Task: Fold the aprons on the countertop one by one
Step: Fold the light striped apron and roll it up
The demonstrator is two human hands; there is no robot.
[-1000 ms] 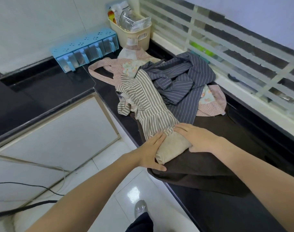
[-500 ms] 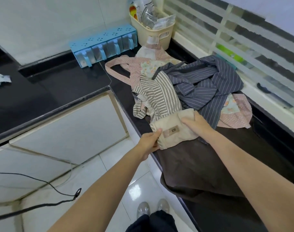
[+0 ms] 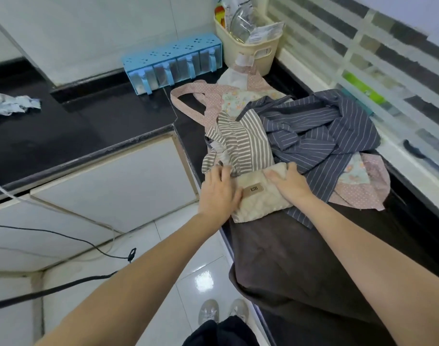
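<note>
Nearest you, a brown apron (image 3: 300,265) lies spread flat on the black worktop (image 3: 128,128), its near edge hanging over the front. On its far end sits the apron you are folding: a cream quilted apron (image 3: 262,196) with a small brown label facing up and a grey-striped upper part trailing away behind.

Your left hand (image 3: 219,191) rests on the cream panel's left edge, fingers fairly straight and reaching onto the bunched striped cloth; whether they pinch it, you cannot tell. Your right hand (image 3: 290,183) lies flat on the panel's far right corner, fingers extended, pressing rather than gripping.

To fold this well, I judge you should keep the right palm down as an anchor, gather the loose striped straps inward with the left, and square the edges before turning the next fold, so nothing trails out of the bundle.

Beyond it lie a navy pinstriped apron (image 3: 320,136) in a heap and, under that, a pink dotted apron (image 3: 206,96), both unfolded. Farther back stand a blue spice rack (image 3: 173,63) and a cream basket (image 3: 250,49).
</note>
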